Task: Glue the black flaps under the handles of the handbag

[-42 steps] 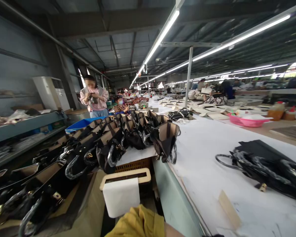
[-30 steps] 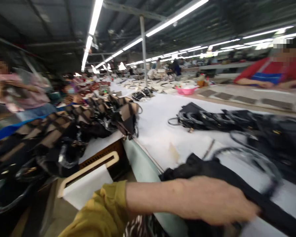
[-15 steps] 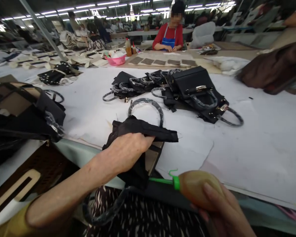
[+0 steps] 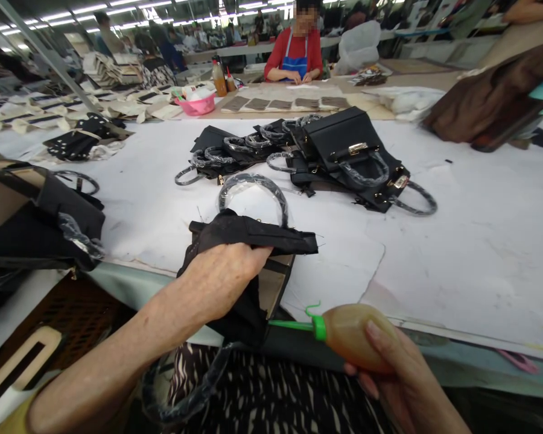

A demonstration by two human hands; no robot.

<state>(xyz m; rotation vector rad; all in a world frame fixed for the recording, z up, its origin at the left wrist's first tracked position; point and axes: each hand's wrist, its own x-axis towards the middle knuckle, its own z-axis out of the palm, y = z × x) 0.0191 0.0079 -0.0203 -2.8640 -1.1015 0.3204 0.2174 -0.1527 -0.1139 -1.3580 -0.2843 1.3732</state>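
Right hand (image 4: pixel 396 361) is wrapping its fingers round a bulbous amber squeeze bottle (image 4: pixel 355 334).
Left hand (image 4: pixel 221 280) is gripping a black fabric handbag (image 4: pixel 248 232) at the white-covered table's (image 4: pixel 335 271) edge; holding both still is probably best for keeping the thin green nozzle (image 4: pixel 292 325) at the bag's edge.

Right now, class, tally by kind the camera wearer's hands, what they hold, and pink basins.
Left hand plus right hand: 2
Held black bag: 1
Held squeeze bottle: 1
Pink basin: 1
Total: 5

White table (image 4: pixel 452 259): black handbags (image 4: pixel 344 141) piled, spotted bundle (image 4: pixel 70 144).
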